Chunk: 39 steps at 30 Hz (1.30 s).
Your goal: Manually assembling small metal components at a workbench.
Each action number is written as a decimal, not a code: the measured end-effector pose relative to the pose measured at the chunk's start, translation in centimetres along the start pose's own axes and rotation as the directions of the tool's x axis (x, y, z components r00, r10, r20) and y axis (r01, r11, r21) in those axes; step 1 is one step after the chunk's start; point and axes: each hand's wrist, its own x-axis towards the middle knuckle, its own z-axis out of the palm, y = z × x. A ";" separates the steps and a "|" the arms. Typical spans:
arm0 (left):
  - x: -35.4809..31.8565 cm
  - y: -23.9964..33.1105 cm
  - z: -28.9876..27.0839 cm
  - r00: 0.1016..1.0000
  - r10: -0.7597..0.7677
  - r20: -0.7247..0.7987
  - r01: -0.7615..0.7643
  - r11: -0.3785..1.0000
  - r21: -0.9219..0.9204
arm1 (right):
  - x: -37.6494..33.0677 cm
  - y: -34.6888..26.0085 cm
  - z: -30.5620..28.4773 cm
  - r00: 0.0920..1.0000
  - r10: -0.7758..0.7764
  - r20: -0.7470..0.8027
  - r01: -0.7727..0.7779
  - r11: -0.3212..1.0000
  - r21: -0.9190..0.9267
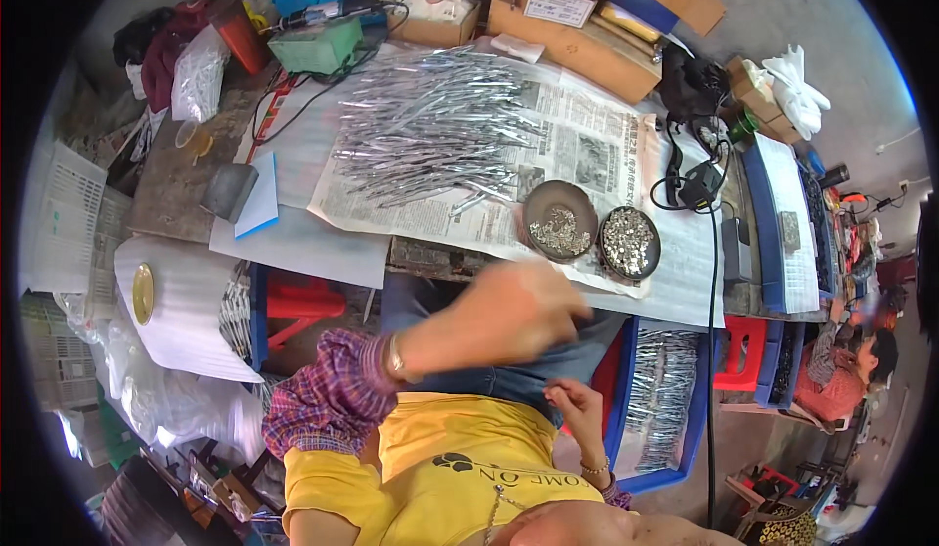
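My left hand (523,313) is over my lap, just in front of the table edge and below two round dark bowls. Motion blurs it, but its fingers look curled together; anything inside them is hidden. Lower and to the right, my right hand (575,409) is near my thigh with thumb and fingertips pinched; whatever they hold is too small to make out. The left bowl (577,199) has a thin layer of small shiny metal bits, and the right bowl (655,267) is fuller. Beyond them, many thin silvery metal rods (430,120) lie spread on newspaper (602,140).
Blue trays of similar rods stand beside me, one at the right (614,448). A black cable (712,370) hangs over the table's right side. Cardboard boxes (577,47) line the back, near a green box (318,49). A co-worker (836,380) sits at far right.
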 end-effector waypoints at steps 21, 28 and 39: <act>1.1 -10.6 -4.6 0.846 -0.172 -0.504 0.302 0.934 0.189 | 1.0 -2.4 2.3 0.938 -0.327 0.111 0.345 0.875 -0.340; -1.5 -3.0 -2.1 0.917 -0.399 -0.006 0.359 0.832 -0.424 | 1.8 -5.8 2.9 0.954 -0.285 0.096 0.291 0.956 -0.046; -0.2 -3.3 4.5 0.966 -0.174 0.191 0.235 0.898 -0.372 | 2.8 -5.8 3.3 0.980 -0.195 0.034 0.165 0.901 0.401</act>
